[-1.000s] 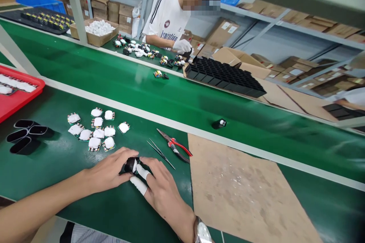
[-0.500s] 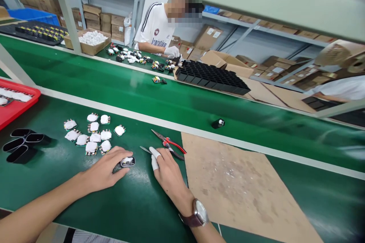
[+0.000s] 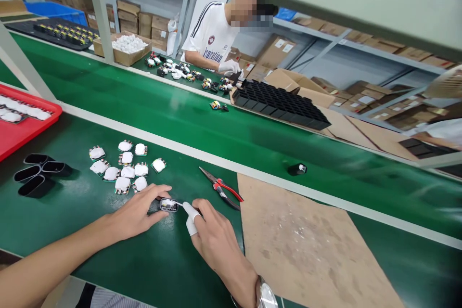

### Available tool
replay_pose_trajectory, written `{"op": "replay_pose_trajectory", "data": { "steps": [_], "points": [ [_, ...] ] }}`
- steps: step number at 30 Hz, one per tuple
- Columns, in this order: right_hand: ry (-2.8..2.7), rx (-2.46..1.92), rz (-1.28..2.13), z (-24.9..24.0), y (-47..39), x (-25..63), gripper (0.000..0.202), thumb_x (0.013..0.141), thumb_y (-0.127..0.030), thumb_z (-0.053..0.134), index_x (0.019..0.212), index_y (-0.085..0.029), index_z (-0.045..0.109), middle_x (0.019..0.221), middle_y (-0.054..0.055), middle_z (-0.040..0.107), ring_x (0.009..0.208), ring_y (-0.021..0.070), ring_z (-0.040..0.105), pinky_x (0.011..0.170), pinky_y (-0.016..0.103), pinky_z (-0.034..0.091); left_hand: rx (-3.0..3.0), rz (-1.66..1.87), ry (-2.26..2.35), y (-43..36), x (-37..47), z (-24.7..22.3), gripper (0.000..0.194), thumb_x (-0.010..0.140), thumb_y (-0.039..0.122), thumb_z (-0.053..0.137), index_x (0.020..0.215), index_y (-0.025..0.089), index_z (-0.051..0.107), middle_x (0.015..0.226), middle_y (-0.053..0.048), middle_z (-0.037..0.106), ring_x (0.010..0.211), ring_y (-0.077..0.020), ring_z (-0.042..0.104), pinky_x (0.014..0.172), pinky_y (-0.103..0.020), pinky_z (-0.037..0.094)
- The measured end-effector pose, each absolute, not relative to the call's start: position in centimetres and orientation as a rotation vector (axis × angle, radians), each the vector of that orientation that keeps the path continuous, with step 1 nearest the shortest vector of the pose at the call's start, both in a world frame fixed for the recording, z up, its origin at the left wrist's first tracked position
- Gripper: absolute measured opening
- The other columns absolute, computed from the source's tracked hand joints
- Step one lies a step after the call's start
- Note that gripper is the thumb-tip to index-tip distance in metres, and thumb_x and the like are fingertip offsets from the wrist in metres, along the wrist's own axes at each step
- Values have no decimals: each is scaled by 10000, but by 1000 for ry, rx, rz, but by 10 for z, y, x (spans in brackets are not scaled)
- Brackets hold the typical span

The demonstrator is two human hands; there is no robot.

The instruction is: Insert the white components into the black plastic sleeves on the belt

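Note:
My left hand [image 3: 142, 209] is closed around a small black plastic case [image 3: 169, 205], its open end facing me with white filling and circuit parts visible inside. My right hand [image 3: 212, 226], with white finger cots on two fingers, pinches slim metal tweezers [image 3: 179, 203]; their tip is at the case's opening. Whether the tip touches the parts inside is unclear. Red-and-black long-nose pliers [image 3: 220, 186] lie beyond my right hand. Several circuit boards topped with white pads [image 3: 128, 172] lie beyond my left hand. Several empty black cases [image 3: 36, 185] stand at the far left.
A red tray [image 3: 54, 118] with more white-padded boards sits at left. Stained cardboard [image 3: 306, 240] covers the bench at right. A single filled case [image 3: 298, 169] lies on the green belt [image 3: 151, 101]. Across it, a gloved co-worker [image 3: 212, 33] works beside a black case rack [image 3: 281, 106].
My right hand has brought the tweezers left to the case's opening. My left hand still holds the case. The whole view has shifted slightly, and the case on the belt appears farther right.

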State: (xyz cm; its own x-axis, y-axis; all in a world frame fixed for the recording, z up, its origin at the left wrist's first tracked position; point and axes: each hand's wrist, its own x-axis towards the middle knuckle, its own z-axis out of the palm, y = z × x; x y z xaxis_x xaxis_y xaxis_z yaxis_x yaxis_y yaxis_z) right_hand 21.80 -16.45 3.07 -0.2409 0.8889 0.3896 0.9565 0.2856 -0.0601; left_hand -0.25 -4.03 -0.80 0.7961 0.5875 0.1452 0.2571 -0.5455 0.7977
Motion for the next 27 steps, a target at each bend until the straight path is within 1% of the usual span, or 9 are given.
{"op": "replay_pose_trajectory", "data": {
  "steps": [4,10,15,19,27],
  "points": [
    [-2214,-1639,-257,32,-161,217,263,888,4,428,846,-192,599,1022,106,611,761,190,562,567,322,473,2151,511,621,-40,-2,-7,569,984,175,660,1482,307,416,1285,-48,718,1205,-251,693,1027,-426,572],
    [-2216,-1636,-272,35,-160,221,265,891,6,440,789,-212,552,990,94,602,753,190,565,539,321,429,2168,523,602,-41,-1,-8,594,986,173,660,1492,321,387,1277,-37,730,1213,-251,694,1036,-432,570],
    [-2207,-1617,-259,36,-161,225,253,908,-6,446,820,-214,558,996,91,603,769,191,565,560,321,440,2177,527,569,-42,-1,-10,596,1001,186,651,1505,323,365,1277,-42,728,1200,-251,702,1034,-437,576],
    [-2187,-1612,-219,37,-165,227,229,924,-22,453,855,-214,557,994,85,597,749,185,542,560,325,424,2171,515,579,-43,-1,-10,611,997,191,665,1506,327,355,1283,-38,727,1215,-251,698,1049,-442,571],
    [-2231,-1659,-285,38,-165,221,273,903,0,439,774,-220,537,959,89,584,761,193,541,548,321,416,2174,506,603,-42,0,-9,610,983,189,678,1500,316,381,1288,-47,731,1217,-255,708,1037,-430,583]
  ]
}}
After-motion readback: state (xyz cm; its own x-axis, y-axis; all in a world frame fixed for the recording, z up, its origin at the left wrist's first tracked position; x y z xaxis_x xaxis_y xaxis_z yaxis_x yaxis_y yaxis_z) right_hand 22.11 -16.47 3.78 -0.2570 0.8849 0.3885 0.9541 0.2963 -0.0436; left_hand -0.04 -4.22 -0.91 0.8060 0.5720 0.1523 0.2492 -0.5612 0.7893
